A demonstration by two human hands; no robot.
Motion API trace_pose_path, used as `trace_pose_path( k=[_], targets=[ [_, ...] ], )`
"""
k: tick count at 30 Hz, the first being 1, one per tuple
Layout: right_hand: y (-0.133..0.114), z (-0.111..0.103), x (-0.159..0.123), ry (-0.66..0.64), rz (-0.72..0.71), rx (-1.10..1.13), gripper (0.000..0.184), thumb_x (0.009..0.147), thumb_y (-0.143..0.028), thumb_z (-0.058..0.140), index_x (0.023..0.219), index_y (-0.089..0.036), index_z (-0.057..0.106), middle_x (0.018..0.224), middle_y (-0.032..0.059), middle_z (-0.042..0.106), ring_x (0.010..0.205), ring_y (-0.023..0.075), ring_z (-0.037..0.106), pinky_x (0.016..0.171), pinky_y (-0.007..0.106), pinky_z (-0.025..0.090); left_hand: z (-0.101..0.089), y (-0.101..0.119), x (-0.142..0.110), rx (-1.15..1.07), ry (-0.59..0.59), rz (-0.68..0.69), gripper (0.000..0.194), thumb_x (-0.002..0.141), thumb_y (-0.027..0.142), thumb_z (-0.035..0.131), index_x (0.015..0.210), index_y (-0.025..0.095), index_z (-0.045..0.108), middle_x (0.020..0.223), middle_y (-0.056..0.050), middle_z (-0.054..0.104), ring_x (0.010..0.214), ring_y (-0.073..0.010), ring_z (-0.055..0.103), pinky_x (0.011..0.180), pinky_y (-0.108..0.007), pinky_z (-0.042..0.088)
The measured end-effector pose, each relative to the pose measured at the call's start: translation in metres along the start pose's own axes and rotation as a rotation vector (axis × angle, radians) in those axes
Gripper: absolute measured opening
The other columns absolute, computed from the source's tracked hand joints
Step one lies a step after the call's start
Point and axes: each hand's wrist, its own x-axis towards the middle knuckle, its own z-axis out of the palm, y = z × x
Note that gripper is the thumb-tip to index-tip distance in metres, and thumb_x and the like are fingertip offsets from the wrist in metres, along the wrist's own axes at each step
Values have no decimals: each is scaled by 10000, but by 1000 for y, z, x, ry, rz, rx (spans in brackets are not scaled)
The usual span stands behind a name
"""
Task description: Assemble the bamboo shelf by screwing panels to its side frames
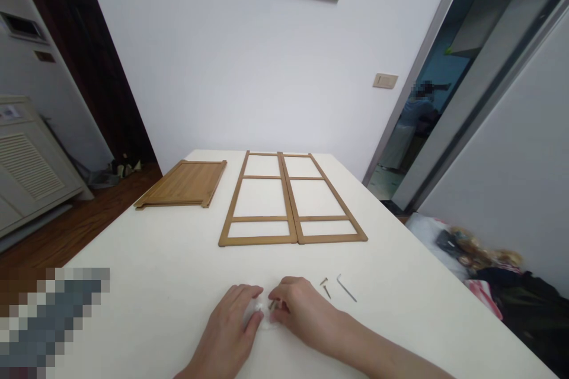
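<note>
My left hand (231, 327) is closed on the near side of a small clear plastic bag (263, 321), thumb and fingers curved round it. Over the bag's other side, my right hand (304, 311) pinches a small brownish screw (272, 304), partly hidden by the fingers. Just right of that hand lie two loose screws, an upper screw (324, 281) and a lower screw (327, 292). Beside them rests a bent metal hex key (347, 289). How much the bag contains is hidden by my hands.
Two wooden frames (293, 213) with crossbars lie flat side by side on the white table (160, 284). Stacked wooden panels (186, 183) are at the left. The wall stands behind the table's far edge. A person (411, 118) is in the doorway at right.
</note>
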Motion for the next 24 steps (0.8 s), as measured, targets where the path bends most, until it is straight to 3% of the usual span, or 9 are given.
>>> trace_pose_path(
  k=[3,6,7,9,12,15,18,24],
  targets=[
    [15,-15,-9,128,5,51,287,853,-135,521,1056,-184,718,1008,72,701,927,184,638,828,248,445,-1,1,0,8,2,5,290,846,199,507,1089,212,665,1037,-77,685,953,-221,626,888,-412,532],
    [38,-36,-21,208,132,9,263,880,-175,506,1042,-169,713,995,75,691,901,190,629,820,272,448,-1,1,-1,21,56,58,260,859,210,513,1064,219,671,1022,-73,693,949,-216,635,870,-392,550],
    [45,-42,-25,207,191,-11,257,878,-227,537,1068,-165,699,1002,77,681,889,196,624,808,283,451,-1,1,-1,27,77,80,247,861,214,519,1053,223,673,1015,-69,697,946,-214,640,859,-385,557],
    [57,-49,-34,164,281,-23,421,817,-351,651,1197,-170,628,1111,88,634,906,209,611,804,298,453,0,0,-1,42,104,119,220,865,222,532,1033,237,675,1001,-57,700,939,-208,648,843,-375,569],
    [60,-46,-42,82,310,-73,654,679,-456,777,1235,-171,585,1167,100,576,1026,253,562,867,319,430,2,-1,-1,61,108,155,192,879,234,532,1016,249,667,992,-48,696,934,-200,655,844,-368,573],
    [52,-32,-41,55,319,-132,489,674,-403,785,1077,-163,646,1098,96,563,1047,265,536,863,322,417,2,0,-2,70,95,165,174,893,237,521,1003,252,655,992,-46,690,938,-195,654,853,-365,570],
    [47,-24,-34,37,279,-87,259,748,-254,706,996,-184,680,1044,70,565,946,210,570,795,281,421,2,2,-2,69,79,159,168,904,232,509,999,246,647,996,-50,685,944,-193,650,860,-360,567],
    [51,-22,-22,3,156,-61,206,766,-96,575,891,-182,714,984,55,622,812,149,597,724,230,415,0,3,-1,73,74,184,170,923,243,493,1015,241,636,1002,-56,677,953,-193,637,858,-361,564]
  ],
)
